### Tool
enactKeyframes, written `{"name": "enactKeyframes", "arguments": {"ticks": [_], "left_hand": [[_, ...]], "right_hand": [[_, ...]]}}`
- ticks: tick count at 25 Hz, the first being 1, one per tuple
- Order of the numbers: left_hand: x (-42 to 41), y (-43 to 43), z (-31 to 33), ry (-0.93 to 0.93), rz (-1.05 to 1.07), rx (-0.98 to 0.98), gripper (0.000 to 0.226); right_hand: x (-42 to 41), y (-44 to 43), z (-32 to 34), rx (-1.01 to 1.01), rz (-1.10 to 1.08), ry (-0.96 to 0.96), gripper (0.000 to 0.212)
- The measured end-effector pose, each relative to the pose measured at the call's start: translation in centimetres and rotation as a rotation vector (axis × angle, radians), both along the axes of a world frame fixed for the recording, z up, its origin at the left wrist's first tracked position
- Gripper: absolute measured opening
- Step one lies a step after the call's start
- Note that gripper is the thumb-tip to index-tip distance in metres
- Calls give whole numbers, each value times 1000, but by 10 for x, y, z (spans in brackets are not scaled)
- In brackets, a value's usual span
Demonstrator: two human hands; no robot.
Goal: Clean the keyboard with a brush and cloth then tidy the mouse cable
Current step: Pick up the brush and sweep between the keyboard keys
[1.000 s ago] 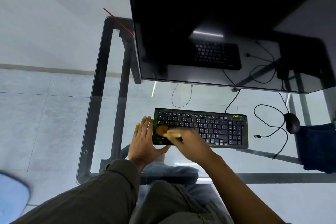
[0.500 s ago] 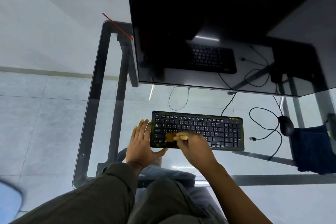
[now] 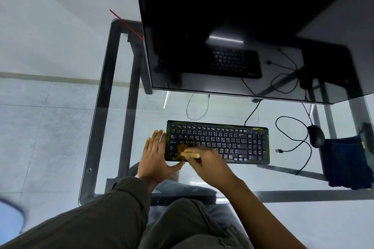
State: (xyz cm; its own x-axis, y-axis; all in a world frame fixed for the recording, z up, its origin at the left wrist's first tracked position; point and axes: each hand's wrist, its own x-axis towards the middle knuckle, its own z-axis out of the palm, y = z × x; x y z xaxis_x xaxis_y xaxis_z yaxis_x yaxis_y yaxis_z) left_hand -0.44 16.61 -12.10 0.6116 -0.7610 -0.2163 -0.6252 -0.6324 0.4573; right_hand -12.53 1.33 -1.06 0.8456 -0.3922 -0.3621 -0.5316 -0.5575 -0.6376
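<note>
A black keyboard (image 3: 222,139) with green trim lies on the glass desk (image 3: 113,119). My left hand (image 3: 156,155) lies flat with straight fingers against the keyboard's left end, thumb along its front edge. My right hand (image 3: 208,162) grips a small brush with a pale wooden handle (image 3: 189,154); its brown bristles touch the lower left keys. A black mouse (image 3: 314,135) sits to the right, its loose cable (image 3: 291,137) looping across the glass to a free USB plug. A dark blue cloth (image 3: 344,161) lies at the desk's right edge.
A large dark monitor (image 3: 242,26) stands behind the keyboard and reflects it. The keyboard's own cable (image 3: 252,113) runs back under the screen. The desk's metal frame (image 3: 129,107) shows through the glass. My knees sit under the front edge.
The brush has swept back and forth over the lower left keys, its bristles now nearer the left edge than half a second ago. My left hand stays braced at the keyboard's end.
</note>
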Motion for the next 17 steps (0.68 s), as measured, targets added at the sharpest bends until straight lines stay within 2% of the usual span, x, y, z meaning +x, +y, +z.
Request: {"name": "enactKeyframes", "arguments": {"ticks": [5,9,13,16,17], "left_hand": [[-1,-2,-1,-6,-1,8,115],[0,0,-1,5,8,-9,115],[0,-2,-2,3,11,1,113],[-1,-1,-3,0,10,4,113],[0,-1,-3,1,11,4,113]], "right_hand": [[1,-9,-5,-127,-165,-20,18],[4,-2,1,39,30,-23,23],[7,-19,-1,-63,-182,-73,21],[13,-20,7,69,-73,-6,19],[16,-19,10,57,-93,0,19]]}}
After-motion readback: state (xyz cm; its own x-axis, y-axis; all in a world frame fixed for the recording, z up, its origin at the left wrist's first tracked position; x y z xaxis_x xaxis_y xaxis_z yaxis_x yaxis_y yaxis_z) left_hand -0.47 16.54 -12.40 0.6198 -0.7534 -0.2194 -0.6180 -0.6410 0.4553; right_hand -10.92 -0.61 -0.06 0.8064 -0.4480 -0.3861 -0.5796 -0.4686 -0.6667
